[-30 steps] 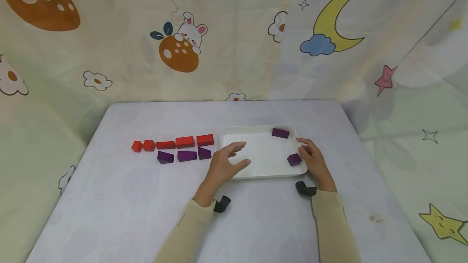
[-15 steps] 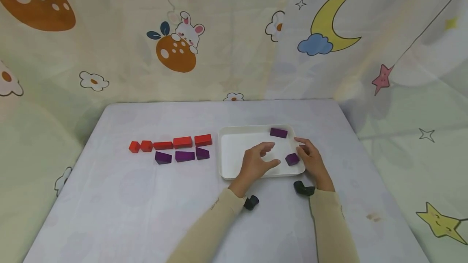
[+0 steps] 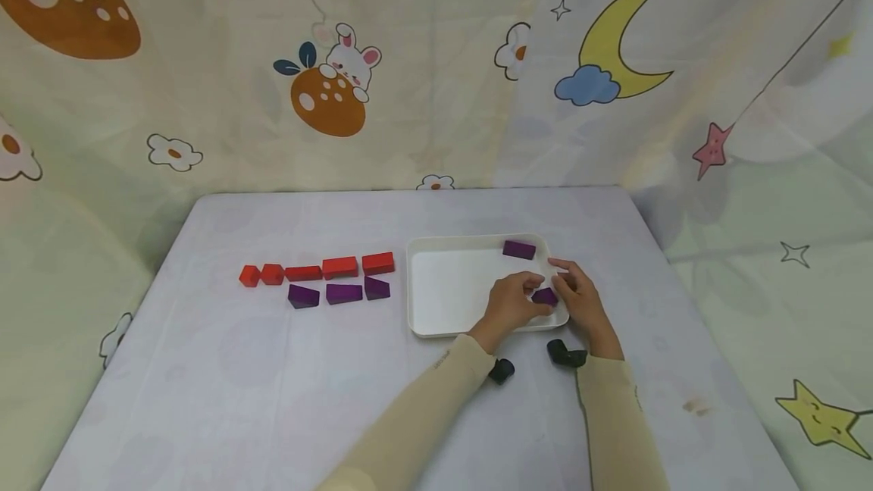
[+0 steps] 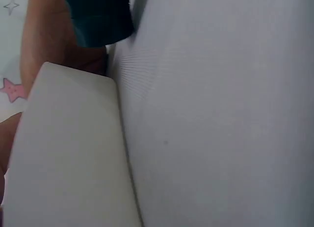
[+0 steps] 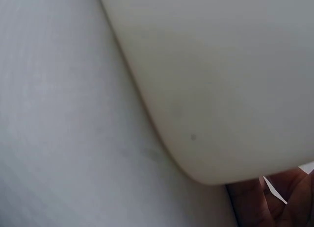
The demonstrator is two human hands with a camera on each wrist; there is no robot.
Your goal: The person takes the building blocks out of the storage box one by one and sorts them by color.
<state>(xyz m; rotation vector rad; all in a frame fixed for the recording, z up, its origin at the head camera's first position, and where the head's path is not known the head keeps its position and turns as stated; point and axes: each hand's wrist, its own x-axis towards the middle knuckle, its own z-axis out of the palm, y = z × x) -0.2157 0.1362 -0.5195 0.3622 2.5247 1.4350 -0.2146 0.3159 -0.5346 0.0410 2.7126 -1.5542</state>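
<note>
In the head view, my left hand (image 3: 513, 303) reaches over the white tray (image 3: 443, 286). Its thumb and fingers stand on either side of a small purple block (image 3: 545, 297) at the tray's right side, with a gap still showing around it; contact is unclear. My right hand (image 3: 585, 308) rests at the tray's right rim, its fingertips touching the edge with the fingers loosely bent. A longer purple block (image 3: 520, 250) lies in the tray's far right corner. The wrist views show mainly the tray's outer wall (image 4: 73, 148) and parts of the hands; the block is hidden there.
Left of the tray lies a row of several red blocks (image 3: 339, 267). In front of it stand three purple blocks, including a middle one (image 3: 344, 293). The white-covered table (image 3: 273, 400) extends toward me, with a patterned cloth (image 3: 436, 127) behind.
My left hand has moved right across the tray, from its left side to the small purple block. The right hand has stayed at the rim. The blocks keep their places.
</note>
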